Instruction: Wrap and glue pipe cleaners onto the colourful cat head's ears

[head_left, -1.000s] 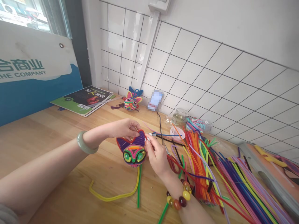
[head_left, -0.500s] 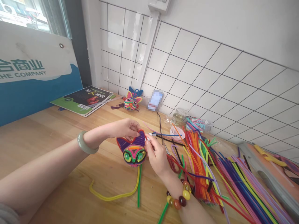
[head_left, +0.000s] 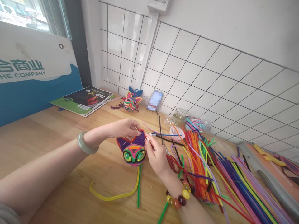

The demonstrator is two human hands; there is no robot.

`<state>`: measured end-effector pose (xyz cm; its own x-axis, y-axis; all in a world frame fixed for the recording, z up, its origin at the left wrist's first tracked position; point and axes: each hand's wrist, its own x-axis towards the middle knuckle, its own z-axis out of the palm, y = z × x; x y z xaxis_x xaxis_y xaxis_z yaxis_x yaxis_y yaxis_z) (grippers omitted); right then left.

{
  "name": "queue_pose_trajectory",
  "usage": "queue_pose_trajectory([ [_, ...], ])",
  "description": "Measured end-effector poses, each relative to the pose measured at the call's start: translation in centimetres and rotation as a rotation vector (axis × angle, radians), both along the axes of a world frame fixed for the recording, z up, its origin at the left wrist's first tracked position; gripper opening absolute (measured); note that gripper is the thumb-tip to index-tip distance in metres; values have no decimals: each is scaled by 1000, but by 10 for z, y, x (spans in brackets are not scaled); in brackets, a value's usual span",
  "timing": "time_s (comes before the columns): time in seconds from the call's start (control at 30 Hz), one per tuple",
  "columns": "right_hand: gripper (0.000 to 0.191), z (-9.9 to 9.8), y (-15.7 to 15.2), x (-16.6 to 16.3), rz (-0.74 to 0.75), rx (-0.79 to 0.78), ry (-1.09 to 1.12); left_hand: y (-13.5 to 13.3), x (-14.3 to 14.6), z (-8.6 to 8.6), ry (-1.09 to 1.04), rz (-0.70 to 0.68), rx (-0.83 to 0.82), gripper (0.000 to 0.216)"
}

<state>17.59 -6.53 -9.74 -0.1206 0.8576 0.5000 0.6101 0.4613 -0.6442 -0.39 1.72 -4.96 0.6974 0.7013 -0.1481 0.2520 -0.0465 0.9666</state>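
A pipe-cleaner cat head with green eyes, a pink and orange brow and purple ears edged in red is held just over the wooden table. My left hand, with a pale jade bangle at the wrist, pinches the top of its right-hand ear. At that ear's outer edge, my right hand pinches the red pipe cleaner edging; the fingertips partly hide it. A beaded bracelet circles my right wrist. Below the head lie a bent yellow pipe cleaner and a green pipe cleaner.
Bundles of orange and blue pipe cleaners spread over the right side, with red-handled scissors beside them. Behind are a pink bowl, a phone, a second cat head and a book.
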Motion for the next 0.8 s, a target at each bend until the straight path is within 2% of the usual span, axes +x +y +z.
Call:
queue_pose_trajectory([
  [0.37, 31, 0, 0, -1, 2, -32, 7, -3, 2, 2, -5, 21, 68, 31],
  [0.8, 31, 2, 0, -2, 12, 14, 5, -2, 2, -1, -3, 1, 91, 26],
])
